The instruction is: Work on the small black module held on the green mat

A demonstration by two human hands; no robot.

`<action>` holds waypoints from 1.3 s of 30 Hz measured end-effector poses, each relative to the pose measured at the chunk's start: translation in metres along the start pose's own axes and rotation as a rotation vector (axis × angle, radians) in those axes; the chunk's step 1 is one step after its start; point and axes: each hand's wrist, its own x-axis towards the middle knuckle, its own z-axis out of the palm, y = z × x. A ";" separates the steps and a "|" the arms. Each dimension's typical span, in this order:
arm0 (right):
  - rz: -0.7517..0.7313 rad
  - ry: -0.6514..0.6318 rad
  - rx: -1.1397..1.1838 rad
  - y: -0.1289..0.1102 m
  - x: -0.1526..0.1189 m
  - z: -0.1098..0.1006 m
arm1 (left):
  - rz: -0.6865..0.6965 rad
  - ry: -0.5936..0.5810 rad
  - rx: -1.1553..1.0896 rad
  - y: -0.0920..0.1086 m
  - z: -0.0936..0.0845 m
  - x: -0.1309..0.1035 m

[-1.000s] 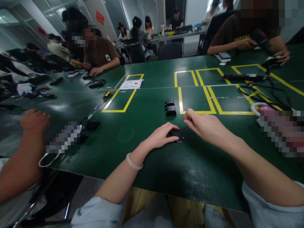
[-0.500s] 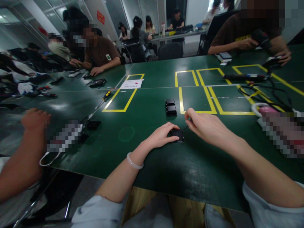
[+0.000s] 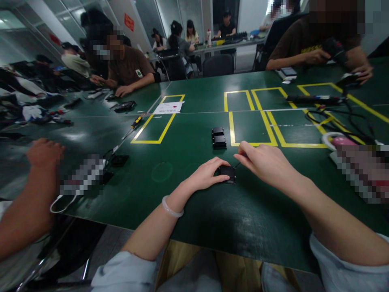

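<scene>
A small black box (image 3: 227,173) lies on the green table, held by my left hand (image 3: 208,173), whose thumb and fingers rest on its left side and edges. My right hand (image 3: 257,160) pinches a thin dark tool (image 3: 237,165) whose tip reaches the upper right corner of the box. Most of the tool is hidden by my fingers. Just beyond my hands stand two similar black pieces (image 3: 219,138), one behind the other.
Yellow tape (image 3: 253,144) marks rectangles on the table (image 3: 194,211). A blurred-out phone-like object (image 3: 83,174) and a person's forearm (image 3: 33,190) are at left. Cables (image 3: 334,117) and a pink-and-white object (image 3: 342,140) lie right. People sit across the table.
My right hand has shifted slightly and its fingers have turned a little around the tool. My left hand and the box have stayed in place.
</scene>
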 end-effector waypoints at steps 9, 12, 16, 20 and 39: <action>-0.041 -0.011 0.123 -0.001 -0.002 -0.003 | -0.002 0.007 0.006 -0.001 0.001 0.000; -0.032 -0.010 0.086 0.000 -0.001 -0.002 | -0.002 0.001 0.004 0.000 0.000 0.000; -0.079 0.000 0.132 0.002 -0.002 -0.001 | 0.000 0.002 0.008 0.000 0.000 0.000; -0.047 0.001 0.141 0.001 -0.003 -0.004 | 0.013 0.004 0.014 0.000 0.000 0.000; -0.054 -0.017 0.111 0.003 -0.002 0.000 | 0.027 0.000 0.018 -0.001 0.000 0.000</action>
